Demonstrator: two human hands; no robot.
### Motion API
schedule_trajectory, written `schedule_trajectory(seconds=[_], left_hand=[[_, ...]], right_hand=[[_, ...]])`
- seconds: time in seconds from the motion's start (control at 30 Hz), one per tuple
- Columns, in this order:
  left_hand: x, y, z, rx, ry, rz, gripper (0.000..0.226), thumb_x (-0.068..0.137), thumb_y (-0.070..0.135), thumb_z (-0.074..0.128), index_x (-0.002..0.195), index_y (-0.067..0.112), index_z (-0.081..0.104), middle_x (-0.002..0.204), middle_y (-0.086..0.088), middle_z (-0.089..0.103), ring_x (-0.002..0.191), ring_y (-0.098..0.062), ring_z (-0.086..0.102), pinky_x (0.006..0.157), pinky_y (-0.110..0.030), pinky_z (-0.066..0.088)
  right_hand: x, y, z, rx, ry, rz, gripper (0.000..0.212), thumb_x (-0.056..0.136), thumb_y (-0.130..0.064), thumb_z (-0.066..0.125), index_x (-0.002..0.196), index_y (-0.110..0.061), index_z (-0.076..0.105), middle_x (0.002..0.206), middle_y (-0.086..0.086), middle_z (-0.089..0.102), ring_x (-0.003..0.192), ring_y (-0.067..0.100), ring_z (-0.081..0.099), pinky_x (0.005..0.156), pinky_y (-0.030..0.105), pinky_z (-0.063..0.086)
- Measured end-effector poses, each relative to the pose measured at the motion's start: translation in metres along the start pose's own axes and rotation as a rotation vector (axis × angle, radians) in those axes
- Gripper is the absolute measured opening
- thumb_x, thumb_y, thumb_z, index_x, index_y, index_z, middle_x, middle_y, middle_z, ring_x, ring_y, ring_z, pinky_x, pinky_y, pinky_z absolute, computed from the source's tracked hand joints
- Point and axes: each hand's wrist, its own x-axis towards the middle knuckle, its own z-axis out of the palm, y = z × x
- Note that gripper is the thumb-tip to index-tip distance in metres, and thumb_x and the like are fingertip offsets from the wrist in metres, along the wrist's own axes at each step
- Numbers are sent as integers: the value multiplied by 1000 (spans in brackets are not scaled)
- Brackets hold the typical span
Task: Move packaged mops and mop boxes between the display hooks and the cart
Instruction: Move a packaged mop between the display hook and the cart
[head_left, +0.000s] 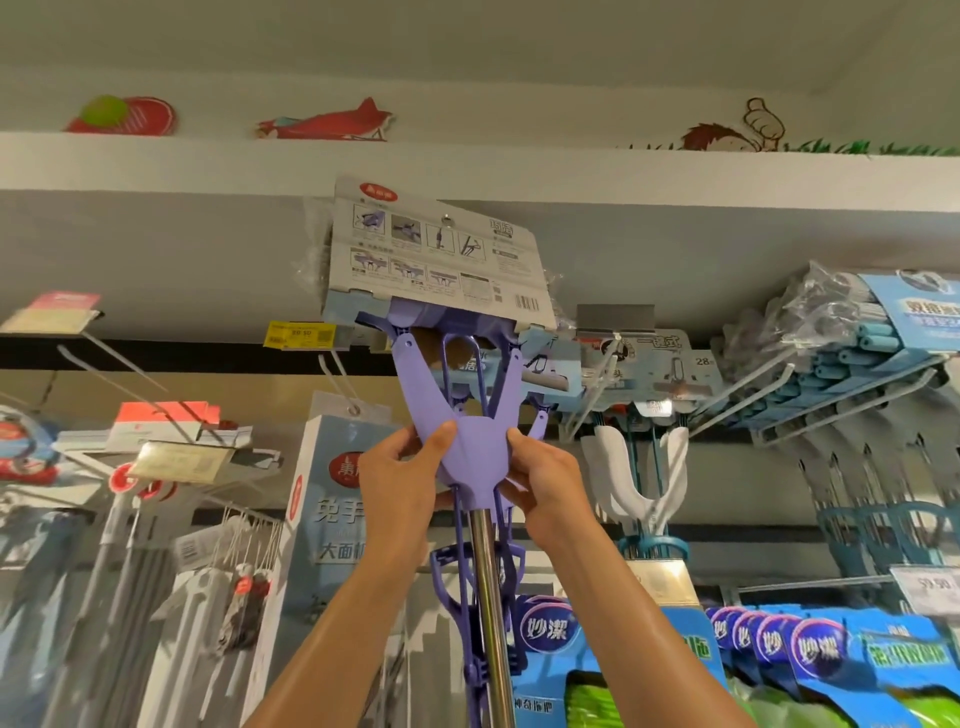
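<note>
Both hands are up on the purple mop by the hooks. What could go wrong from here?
Both hands, left hand and right hand, grip only the purple mop's yoke, so its tilted cardboard header may swing and miss a hook. It could also snag the blue packaged mops hanging just right.

Mop yoke (475, 457) lilac; pole (488, 597) shiny silver. Card sleeve (441, 254) white, grey diagrams, red oval logo, black barcode. Price tag (301, 334) yellow. Mop box (332, 519) pale blue, red seal. Neighbouring mop yoke (636, 478) white, teal rods. Lower packs (831, 660) blue, purple roundels.

Display hooks (748, 400) (wall-mounted) carry packaged mops (644, 374).
</note>
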Motion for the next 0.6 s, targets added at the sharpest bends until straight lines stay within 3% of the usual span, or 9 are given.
schedule_trajectory(seconds=[0.13,0.23,0.4,0.6], left_hand=[[6,0,10,64,-27,51,6,86,28,77,84,29,72,85,2,76,77,-22,75,55,-42,62],[9,-7,19,79,-59,25,7,86,29,78,88,30,71,88,1,77,80,-22,74,57,-44,63],[18,-18,32,59,-106,9,9,87,27,77,81,31,72,76,9,76,77,-21,73,52,-29,59],[29,-25,47,17,-135,-39,6,87,28,78,88,33,74,86,5,78,87,-24,75,69,-49,63]], right_hand=[[5,-1,-4,28,11,37,17,98,-17,63,101,-2,71,89,12,76,81,22,71,53,25,56],[8,1,-13,39,33,58,20,98,-19,63,103,-2,71,88,12,77,79,23,73,59,30,58],[18,1,-28,54,72,25,19,98,-18,63,100,-1,71,98,18,76,87,29,73,65,34,59],[32,-6,-34,55,112,21,16,98,-17,62,98,-3,70,91,13,75,79,24,70,63,33,54]])
